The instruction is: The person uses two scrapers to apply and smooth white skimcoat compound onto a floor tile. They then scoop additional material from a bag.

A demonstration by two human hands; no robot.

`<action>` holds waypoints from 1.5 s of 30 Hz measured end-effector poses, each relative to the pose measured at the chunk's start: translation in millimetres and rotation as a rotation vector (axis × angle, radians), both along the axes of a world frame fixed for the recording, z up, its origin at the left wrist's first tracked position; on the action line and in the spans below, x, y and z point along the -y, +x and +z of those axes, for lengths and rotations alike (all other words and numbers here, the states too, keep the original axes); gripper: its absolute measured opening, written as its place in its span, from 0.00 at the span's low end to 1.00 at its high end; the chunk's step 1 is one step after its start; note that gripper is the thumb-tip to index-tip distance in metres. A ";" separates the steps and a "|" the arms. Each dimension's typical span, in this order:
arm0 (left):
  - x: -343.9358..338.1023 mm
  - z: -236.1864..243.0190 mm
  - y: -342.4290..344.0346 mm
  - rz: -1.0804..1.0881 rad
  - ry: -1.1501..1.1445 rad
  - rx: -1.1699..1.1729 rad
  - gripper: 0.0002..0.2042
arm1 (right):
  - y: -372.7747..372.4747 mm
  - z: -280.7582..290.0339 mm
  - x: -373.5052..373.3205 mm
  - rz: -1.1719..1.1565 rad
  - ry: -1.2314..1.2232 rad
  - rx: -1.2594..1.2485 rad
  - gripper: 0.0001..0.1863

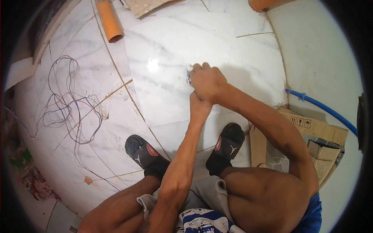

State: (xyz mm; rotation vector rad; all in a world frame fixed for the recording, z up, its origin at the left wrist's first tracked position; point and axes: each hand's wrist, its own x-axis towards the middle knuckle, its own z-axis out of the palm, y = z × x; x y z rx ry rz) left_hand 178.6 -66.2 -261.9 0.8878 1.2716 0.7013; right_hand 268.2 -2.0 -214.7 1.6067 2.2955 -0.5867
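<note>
I squat over a large white marble tile (171,50) lying on the floor. My right hand (208,80) is closed in a fist on a small pale, shiny object (189,73) that it presses against the tile; only a bit of the object shows at the knuckles. My left hand (199,105) sits directly under and behind the right wrist, touching it and resting on the tile. Its fingers are hidden by the right hand. Both my feet in black slippers (142,152) stand at the tile's near edge.
An orange pipe (109,21) lies at the far left, and a tangle of thin wires (66,105) lies on the floor to the left. An opened cardboard box (318,143) sits at the right by the wall, with a blue hose (322,108) above it.
</note>
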 end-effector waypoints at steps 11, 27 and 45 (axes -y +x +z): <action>3.2 3.4 2.8 0.077 -0.144 0.113 0.07 | -3.1 7.0 -1.9 -0.036 -0.103 0.023 0.16; 5.9 -3.7 -1.5 0.088 -0.074 0.050 0.08 | -6.1 5.7 9.5 -0.074 -0.032 0.039 0.16; 9.7 1.6 2.0 0.120 -0.200 0.270 0.09 | 3.7 0.4 -1.1 -0.081 -0.172 0.035 0.13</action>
